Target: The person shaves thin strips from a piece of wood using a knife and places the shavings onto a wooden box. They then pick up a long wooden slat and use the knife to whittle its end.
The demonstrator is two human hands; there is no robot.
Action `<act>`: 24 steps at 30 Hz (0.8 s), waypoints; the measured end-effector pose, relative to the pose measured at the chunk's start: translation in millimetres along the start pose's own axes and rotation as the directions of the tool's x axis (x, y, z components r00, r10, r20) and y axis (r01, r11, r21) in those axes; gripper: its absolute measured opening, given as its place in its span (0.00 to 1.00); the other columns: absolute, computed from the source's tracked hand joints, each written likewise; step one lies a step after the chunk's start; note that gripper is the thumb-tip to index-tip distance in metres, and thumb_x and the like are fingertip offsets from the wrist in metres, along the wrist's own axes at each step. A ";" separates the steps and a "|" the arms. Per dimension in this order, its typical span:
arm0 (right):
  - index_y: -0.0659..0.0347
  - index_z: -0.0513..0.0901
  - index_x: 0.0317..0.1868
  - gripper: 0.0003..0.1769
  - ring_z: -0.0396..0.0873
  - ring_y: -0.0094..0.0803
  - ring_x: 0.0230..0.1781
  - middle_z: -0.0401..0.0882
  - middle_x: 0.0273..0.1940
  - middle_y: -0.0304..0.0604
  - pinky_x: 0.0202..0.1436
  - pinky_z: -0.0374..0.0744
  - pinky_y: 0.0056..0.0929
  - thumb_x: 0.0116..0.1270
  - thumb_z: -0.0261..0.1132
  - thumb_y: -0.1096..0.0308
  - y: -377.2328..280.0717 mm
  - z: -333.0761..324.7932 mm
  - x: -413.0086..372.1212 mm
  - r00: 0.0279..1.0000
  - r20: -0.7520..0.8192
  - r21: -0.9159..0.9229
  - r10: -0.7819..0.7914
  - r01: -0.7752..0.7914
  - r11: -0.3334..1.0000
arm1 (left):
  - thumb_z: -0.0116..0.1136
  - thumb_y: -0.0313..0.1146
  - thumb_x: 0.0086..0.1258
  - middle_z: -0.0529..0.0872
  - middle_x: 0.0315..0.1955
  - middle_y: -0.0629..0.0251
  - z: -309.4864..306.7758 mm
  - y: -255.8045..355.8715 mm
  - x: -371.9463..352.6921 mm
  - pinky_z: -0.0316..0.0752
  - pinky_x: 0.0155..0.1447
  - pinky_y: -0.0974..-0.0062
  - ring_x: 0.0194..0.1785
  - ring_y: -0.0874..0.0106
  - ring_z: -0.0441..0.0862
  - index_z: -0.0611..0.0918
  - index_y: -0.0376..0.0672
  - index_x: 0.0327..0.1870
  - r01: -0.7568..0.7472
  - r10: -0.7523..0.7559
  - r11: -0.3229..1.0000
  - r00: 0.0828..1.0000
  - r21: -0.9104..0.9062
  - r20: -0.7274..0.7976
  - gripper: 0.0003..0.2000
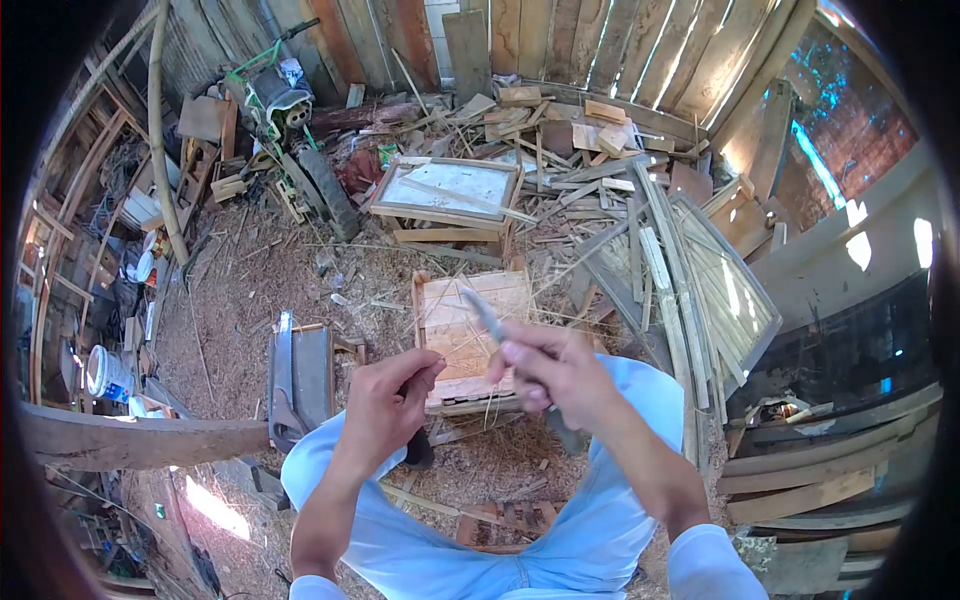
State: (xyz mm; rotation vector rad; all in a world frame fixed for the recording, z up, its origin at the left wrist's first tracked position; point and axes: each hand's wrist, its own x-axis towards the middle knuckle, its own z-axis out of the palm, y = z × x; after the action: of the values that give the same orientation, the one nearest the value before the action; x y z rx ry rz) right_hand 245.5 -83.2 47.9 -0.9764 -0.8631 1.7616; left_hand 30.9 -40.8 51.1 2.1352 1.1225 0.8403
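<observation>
My right hand (560, 375) is closed around a knife (482, 312), its grey blade pointing up and to the left. Opposite it, my left hand (395, 400) is pinched shut at the fingertips; whatever is between them is too thin to make out. Both hands are above a small wooden box or stool (470, 310) of pale planks between my knees. Thin straw-like strands (490, 405) stick out around the hands and over the planks.
A handsaw (286, 375) leans on a dark box (314, 370) by my left knee. Ahead lie a framed panel (450, 188) and piled wood scraps (600, 140). Long boards (665, 270) lean at right. A bicycle-like machine (285, 110) stands back left, a white bucket (110, 373) further left.
</observation>
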 end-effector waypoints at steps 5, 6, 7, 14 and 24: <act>0.63 0.72 0.62 0.19 0.61 0.13 0.17 0.76 0.32 0.38 0.18 0.61 0.12 0.72 0.55 0.71 -21.3 -29.4 -10.0 0.981 -0.191 0.130 -0.030 0.055 0.990 | 0.59 0.23 0.65 0.81 0.18 0.63 -7.5 -2.4 -2.9 0.71 0.27 0.79 0.22 0.76 0.79 0.82 0.35 0.34 0.051 -0.050 0.998 0.997 -0.027 0.059 0.02; 0.63 0.73 0.62 0.19 0.62 0.14 0.17 0.77 0.34 0.38 0.18 0.61 0.11 0.72 0.55 0.70 -23.4 -37.6 -11.8 0.971 -0.229 0.137 -0.062 0.096 0.986 | 0.59 0.23 0.65 0.81 0.17 0.63 -10.0 -2.6 -3.1 0.71 0.27 0.78 0.22 0.76 0.78 0.82 0.35 0.33 0.059 -0.057 0.998 0.996 -0.031 0.066 0.02; 0.63 0.73 0.62 0.19 0.62 0.14 0.17 0.77 0.34 0.38 0.18 0.61 0.11 0.72 0.55 0.70 -25.3 -47.9 -13.2 0.971 -0.229 0.138 -0.062 0.095 0.986 | 0.59 0.23 0.65 0.81 0.17 0.63 -12.9 -3.9 -3.9 0.71 0.27 0.78 0.22 0.76 0.78 0.82 0.35 0.33 0.060 -0.057 0.998 0.996 -0.031 0.067 0.02; 0.63 0.71 0.62 0.19 0.62 0.14 0.16 0.79 0.33 0.40 0.16 0.62 0.13 0.73 0.54 0.70 -15.9 -21.7 -8.1 0.985 -0.165 0.053 -0.052 0.062 0.997 | 0.59 0.24 0.65 0.80 0.17 0.65 -16.3 -4.5 -1.2 0.70 0.27 0.78 0.21 0.77 0.77 0.81 0.35 0.31 0.135 -0.129 0.990 0.984 -0.037 0.119 0.03; 0.62 0.73 0.61 0.18 0.62 0.13 0.17 0.77 0.31 0.36 0.17 0.61 0.13 0.72 0.54 0.72 -21.6 -37.6 -7.1 0.983 -0.185 0.193 -0.017 0.053 0.980 | 0.59 0.24 0.66 0.79 0.17 0.63 -20.9 -7.9 -1.7 0.69 0.28 0.79 0.22 0.77 0.76 0.81 0.34 0.32 0.113 -0.106 0.992 0.987 -0.056 0.119 0.03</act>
State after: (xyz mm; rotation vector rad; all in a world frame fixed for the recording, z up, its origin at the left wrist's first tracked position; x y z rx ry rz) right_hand 288.8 -77.3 51.8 -0.9680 -0.5741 1.6624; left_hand 10.7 -34.3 58.2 2.0239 1.1274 0.6841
